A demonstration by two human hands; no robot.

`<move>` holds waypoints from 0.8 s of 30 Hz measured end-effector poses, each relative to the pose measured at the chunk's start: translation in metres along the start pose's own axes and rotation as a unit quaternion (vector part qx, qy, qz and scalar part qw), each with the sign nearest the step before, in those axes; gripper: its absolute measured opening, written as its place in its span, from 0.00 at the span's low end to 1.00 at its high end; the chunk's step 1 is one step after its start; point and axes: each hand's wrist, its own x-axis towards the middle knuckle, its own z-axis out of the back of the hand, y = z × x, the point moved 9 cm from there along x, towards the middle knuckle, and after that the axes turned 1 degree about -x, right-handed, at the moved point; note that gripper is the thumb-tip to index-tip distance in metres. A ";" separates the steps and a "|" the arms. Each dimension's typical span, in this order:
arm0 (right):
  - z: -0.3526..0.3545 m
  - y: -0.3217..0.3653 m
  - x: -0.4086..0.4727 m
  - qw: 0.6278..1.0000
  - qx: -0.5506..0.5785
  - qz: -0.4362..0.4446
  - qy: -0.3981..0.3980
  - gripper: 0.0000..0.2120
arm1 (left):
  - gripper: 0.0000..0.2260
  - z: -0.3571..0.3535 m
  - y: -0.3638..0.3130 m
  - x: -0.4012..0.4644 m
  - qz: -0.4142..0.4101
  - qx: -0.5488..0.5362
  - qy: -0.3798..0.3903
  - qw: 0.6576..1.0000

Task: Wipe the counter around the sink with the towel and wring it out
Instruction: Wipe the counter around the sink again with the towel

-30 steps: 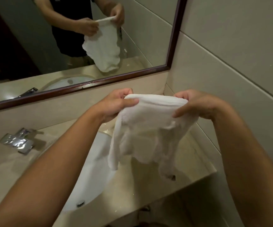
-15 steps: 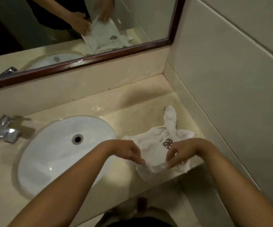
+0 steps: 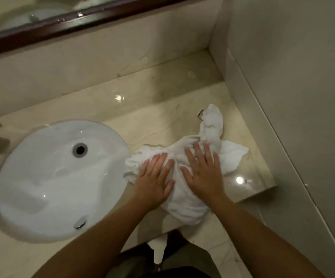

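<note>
Wiping step in hand, by the look of it. Both hands flat on the towel (image 3: 184, 199), which lies bunched on the surface (image 3: 162, 109) at 3 o'clock of the sink (image 3: 42, 177), its left edge just touching the sink rim and its near edge drooping over the front of the surface. Left hand (image 3: 154, 179) presses the towel's left part, fingers (image 3: 162, 159) straight and slightly spread. Right hand (image 3: 204, 175) presses the middle, fingers (image 3: 197, 151) straight and fanned apart. Neither grips the cloth; palms down only.

One twisted tail of towel sticks out toward 12 o'clock, another flap toward 3 o'clock by the wall (image 3: 293, 97).

Next move likely calls for pushing the towel across the surface with downward pressure, sweeping around the sink rim, toward the back strip at 12 o'clock where glare hints at wetness. Wringing not yet begun.

Containers: the sink only. Bowl looks empty, no standing water visible; drain (image 3: 80, 149) open, overflow fitting (image 3: 79, 224) at its near side.
</note>
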 end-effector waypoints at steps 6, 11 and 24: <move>0.015 -0.045 0.078 0.999 -0.022 -0.011 -0.042 0.30 | 0.28 0.012 0.006 0.092 -0.023 -0.012 -0.009 1.000; 0.024 -0.079 0.087 0.993 -0.009 -0.105 -0.048 0.28 | 0.30 0.008 -0.006 0.130 -0.031 0.028 -0.012 0.999; -0.020 0.018 -0.059 0.986 0.006 -0.148 -0.081 0.28 | 0.22 -0.012 0.006 -0.044 -0.036 -0.047 -0.049 0.997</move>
